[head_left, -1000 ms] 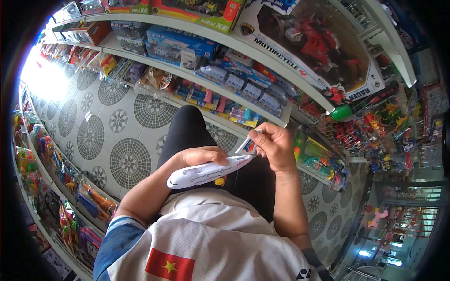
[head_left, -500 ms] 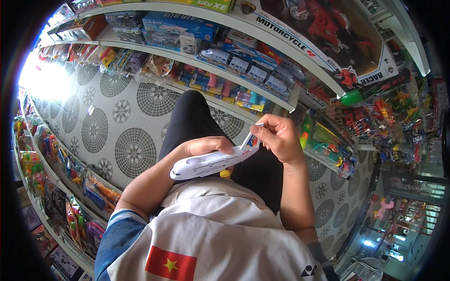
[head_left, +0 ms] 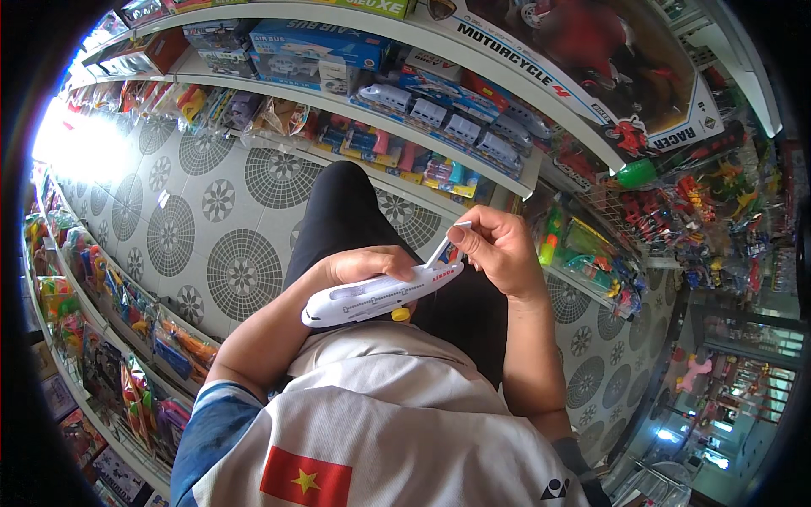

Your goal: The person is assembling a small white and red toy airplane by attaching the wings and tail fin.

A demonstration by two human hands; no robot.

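Over my lap I hold a white toy airplane body, its nose pointing left and no wing visible on it. My left hand is closed round the far side of the body, its fingers partly hidden. At the tail end, my right hand pinches a thin white strip-like part between thumb and finger. The strip slants up from the tail, and I cannot tell whether it is attached there. A round yellow piece shows under the body.
Ahead stands a shelf with boxed toys, including a toy train set and a large boxed motorcycle. Bagged toys line a curved shelf on the left. Patterned floor tiles run between the shelves. More toys hang at the right.
The airplane body has tilted slightly and shifted a little left. The blue tail marking seen near my right fingers is now mostly hidden. Both hands keep their grip.
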